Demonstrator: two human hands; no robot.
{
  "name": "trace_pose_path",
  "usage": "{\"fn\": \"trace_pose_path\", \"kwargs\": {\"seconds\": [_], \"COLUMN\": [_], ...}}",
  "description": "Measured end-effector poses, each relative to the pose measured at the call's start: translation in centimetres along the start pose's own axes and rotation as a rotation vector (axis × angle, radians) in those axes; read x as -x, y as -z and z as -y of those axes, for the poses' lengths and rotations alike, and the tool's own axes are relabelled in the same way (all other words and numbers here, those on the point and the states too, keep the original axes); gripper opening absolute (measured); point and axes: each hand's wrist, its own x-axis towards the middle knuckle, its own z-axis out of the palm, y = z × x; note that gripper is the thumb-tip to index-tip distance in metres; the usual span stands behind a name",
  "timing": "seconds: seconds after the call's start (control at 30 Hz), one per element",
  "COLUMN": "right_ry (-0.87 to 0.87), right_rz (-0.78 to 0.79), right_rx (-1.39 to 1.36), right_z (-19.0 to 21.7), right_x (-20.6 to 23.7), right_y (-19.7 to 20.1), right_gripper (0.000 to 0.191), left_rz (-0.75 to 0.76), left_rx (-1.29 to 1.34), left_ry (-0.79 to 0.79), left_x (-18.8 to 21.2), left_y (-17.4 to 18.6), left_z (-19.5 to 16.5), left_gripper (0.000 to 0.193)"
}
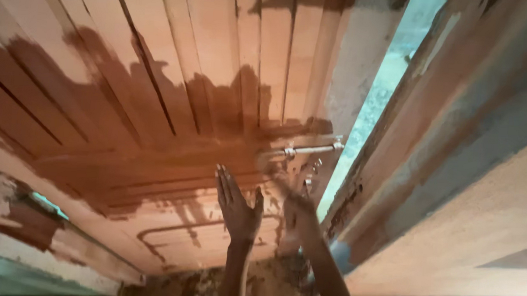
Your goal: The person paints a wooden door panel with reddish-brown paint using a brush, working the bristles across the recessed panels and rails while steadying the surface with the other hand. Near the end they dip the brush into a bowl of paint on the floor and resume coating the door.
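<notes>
Half-stained wooden door [157,99] fills the view; below its metal bolt [309,149], left hand [238,207] spreads flat, while right hand's [299,214] grip is blurred, unreadable.

There is 1 view only, from a camera worn on the person's head, so no part of the scene is shared with another view. It faces a wooden door [175,100] close up and steeply tilted, with the door frame [457,178] at the right. The left hand [238,210] and right hand [299,214] rise from the bottom edge.
</notes>
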Motion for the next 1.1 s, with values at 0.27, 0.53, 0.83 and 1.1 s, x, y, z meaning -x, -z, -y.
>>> {"fn": "trace_pose_path", "kwargs": {"seconds": [0.27,0.53,0.83,1.1], "right_ry": [-0.161,-0.072,-0.249,-0.022], "right_rz": [-0.814,-0.311,-0.635,-0.783], "right_rx": [0.200,0.745,0.310,0.707], "right_z": [2.9,-2.1,-1.3,-2.6], "right_x": [-0.1,-0.3,-0.6,0.8], "right_y": [-2.1,-2.7,-1.6,-2.0], "right_gripper": [0.048,0.015,0.017,0.021], "left_rz": [0.038,-0.054,0.016,0.046], "left_rx": [-0.050,0.005,0.069,-0.055], "left_ry": [0.071,0.060,0.103,0.013], "left_x": [1.3,0.1,0.7,1.7], "left_y": [0.3,2.4,1.4,0.6], "left_z": [0.7,1.6,2.1,3.3], "left_gripper": [0.095,0.097,0.097,0.092]}}
